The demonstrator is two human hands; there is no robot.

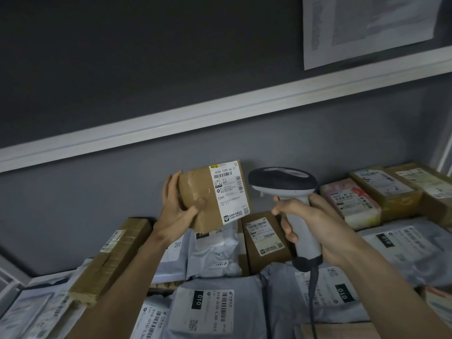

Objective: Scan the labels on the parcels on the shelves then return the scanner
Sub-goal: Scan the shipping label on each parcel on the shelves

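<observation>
Both forearms are bare to the frame's edge, with no sleeves, gloves, rings or watch showing.

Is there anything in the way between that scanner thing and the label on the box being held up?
Nothing visible. The scanner, gripped by the right hand, sits just right of the cardboard parcel held up by the left hand; its white label is uncovered.

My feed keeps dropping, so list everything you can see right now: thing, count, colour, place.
held box: one, brown with white label, lifted above the shelf
scanner: one, white and black, corded, beside the held box
cardboard boxes: several, brown, along the back wall
long box: one, brown, left side
mailer bags: many, grey with white labels, piled in front
pink parcel: one, right rear
paper sheets: white, on the wall, top right
left hand: grips the held box
right hand: holds the scanner
</observation>
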